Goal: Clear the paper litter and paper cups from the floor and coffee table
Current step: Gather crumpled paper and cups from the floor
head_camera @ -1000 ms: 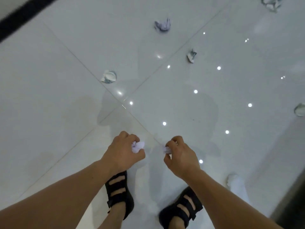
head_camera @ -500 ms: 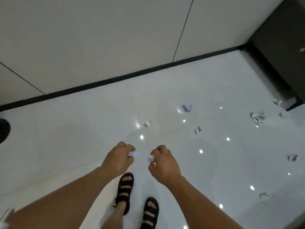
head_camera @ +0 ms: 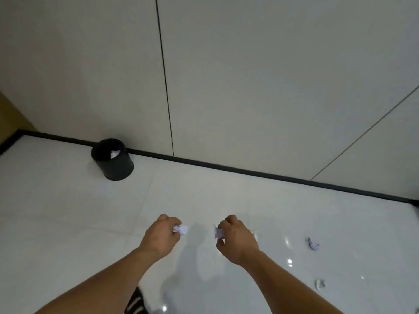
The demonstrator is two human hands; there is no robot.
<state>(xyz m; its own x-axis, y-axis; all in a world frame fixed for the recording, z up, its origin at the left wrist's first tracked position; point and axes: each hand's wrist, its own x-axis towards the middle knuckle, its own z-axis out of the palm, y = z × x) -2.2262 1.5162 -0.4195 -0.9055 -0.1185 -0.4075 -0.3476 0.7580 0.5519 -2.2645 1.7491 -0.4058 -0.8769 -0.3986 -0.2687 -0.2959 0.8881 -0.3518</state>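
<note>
A: What are the hands doing?
B: The left hand (head_camera: 162, 234) has its fingers curled round a crumpled paper ball (head_camera: 182, 229), which pokes out on the thumb side. The right hand (head_camera: 235, 239) pinches a paper scrap (head_camera: 218, 233) between thumb and fingertips. Both are held out over the floor (head_camera: 68, 223), apart from each other, forearms bare

A: And the rest of the litter?
B: To the right of the right hand a lilac paper wad (head_camera: 313, 243) lies on the glossy white tiles. Nearer the camera a small torn scrap (head_camera: 319, 284) lies apart from it. Just beside the right knuckles there is a pale fleck (head_camera: 257, 236), too blurred to tell paper from glare

A: Is there a bin?
B: A black waste bin (head_camera: 113, 164) stands on the floor at far left, close against the black skirting (head_camera: 249, 172) at the foot of the grey panelled wall (head_camera: 249, 87). A white piece of paper (head_camera: 114, 154) shows inside it. The bin is well apart from both hands

A: Anything at the bottom?
B: Part of a black strapped sandal (head_camera: 136, 302), beside the left forearm
</note>
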